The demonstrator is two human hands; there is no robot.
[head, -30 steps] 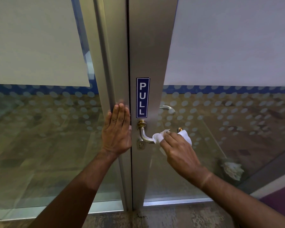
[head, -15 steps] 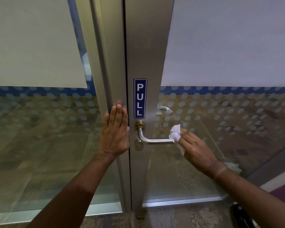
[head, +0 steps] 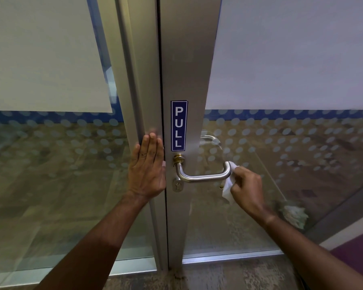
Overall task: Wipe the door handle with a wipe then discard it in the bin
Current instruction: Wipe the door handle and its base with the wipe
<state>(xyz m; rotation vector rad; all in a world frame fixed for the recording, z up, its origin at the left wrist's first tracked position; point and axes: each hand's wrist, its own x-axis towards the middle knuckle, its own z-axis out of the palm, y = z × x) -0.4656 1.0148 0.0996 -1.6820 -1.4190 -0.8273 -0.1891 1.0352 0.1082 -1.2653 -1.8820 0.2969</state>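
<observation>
A steel lever door handle (head: pixel 203 176) juts from the metal door frame (head: pixel 189 70), under a blue PULL sign (head: pixel 179 125). My right hand (head: pixel 246 186) pinches a crumpled white wipe (head: pixel 228 184) and presses it on the handle's bent outer end. My left hand (head: pixel 147 170) lies flat, fingers together, against the neighbouring frame just left of the door gap. No bin is in view.
Glass panels with frosted film and dot patterns flank the frame on both sides. A second handle (head: pixel 210 139) shows through the glass on the far side. Something pale and crumpled (head: pixel 291 213) lies behind the right-hand glass. Worn flooring runs along the bottom.
My right hand slid the wipe rightwards along the handle, from near the base to its outer end. My left hand stayed flat on the frame.
</observation>
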